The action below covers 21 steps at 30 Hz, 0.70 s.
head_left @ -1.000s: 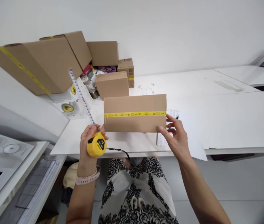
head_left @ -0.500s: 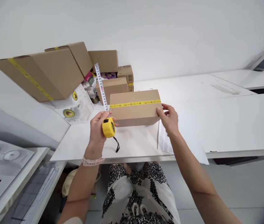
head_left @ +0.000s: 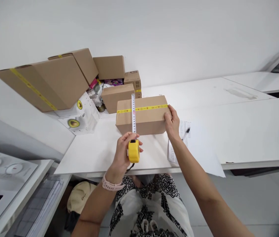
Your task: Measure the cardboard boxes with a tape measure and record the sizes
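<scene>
My left hand (head_left: 124,148) is closed around a yellow tape measure (head_left: 133,151) near the table's front edge. Its white blade (head_left: 133,115) sticks out away from me and crosses in front of the left part of a cardboard box (head_left: 151,115). Whether the blade touches the box I cannot tell. Yellow printed tape runs along the top of this box. My right hand (head_left: 172,122) grips the box's right end, thumb on the near side and fingers round the end face.
Larger cardboard boxes (head_left: 53,79) stand at the back left on a white box with avocado pictures (head_left: 87,115). A smaller brown box (head_left: 117,95) sits behind the held one. Printed sheets (head_left: 200,148) and a pen (head_left: 186,133) lie right on the white table (head_left: 87,154).
My left hand has brought the tape measure right and nearer to me, so its blade now crosses the box instead of standing by its left end. My right hand's grip has shifted slightly.
</scene>
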Available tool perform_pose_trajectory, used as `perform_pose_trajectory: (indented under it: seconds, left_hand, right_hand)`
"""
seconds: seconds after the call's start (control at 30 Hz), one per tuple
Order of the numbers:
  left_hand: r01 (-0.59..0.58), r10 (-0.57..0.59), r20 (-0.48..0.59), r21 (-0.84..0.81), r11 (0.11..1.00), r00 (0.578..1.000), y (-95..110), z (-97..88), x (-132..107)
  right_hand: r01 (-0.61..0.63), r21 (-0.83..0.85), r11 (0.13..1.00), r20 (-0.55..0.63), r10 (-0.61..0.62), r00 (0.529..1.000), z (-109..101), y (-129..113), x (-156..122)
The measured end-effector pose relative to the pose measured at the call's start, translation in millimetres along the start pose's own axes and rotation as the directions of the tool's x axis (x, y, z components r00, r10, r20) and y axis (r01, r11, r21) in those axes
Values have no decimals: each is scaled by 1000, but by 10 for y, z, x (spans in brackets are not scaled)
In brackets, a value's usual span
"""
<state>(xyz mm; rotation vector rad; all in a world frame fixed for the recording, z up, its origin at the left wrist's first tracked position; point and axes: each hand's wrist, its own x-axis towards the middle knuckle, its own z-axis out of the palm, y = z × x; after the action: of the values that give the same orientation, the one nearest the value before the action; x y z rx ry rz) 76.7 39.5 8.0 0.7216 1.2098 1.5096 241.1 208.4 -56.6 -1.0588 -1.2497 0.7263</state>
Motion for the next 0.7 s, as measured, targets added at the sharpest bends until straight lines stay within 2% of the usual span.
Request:
perform_pose_trajectory:
  seconds: [0.13, 0.37, 0.7]
  left_hand:
    - [99, -98, 27, -27, 995, 995, -117, 140, -45]
    - [68, -71, -49, -57, 996, 996, -105, 247, 78]
    - [82, -88, -76, -72, 994, 993, -209, 276, 134]
  right_hand:
    - [-1, 11, 1000, -20, 1, 1000, -54, -77, -158]
    - [3, -2, 1000, -25, -3, 1000, -74, -90, -190]
    - [40, -29, 999, -34, -41, 999, -97, -46, -219]
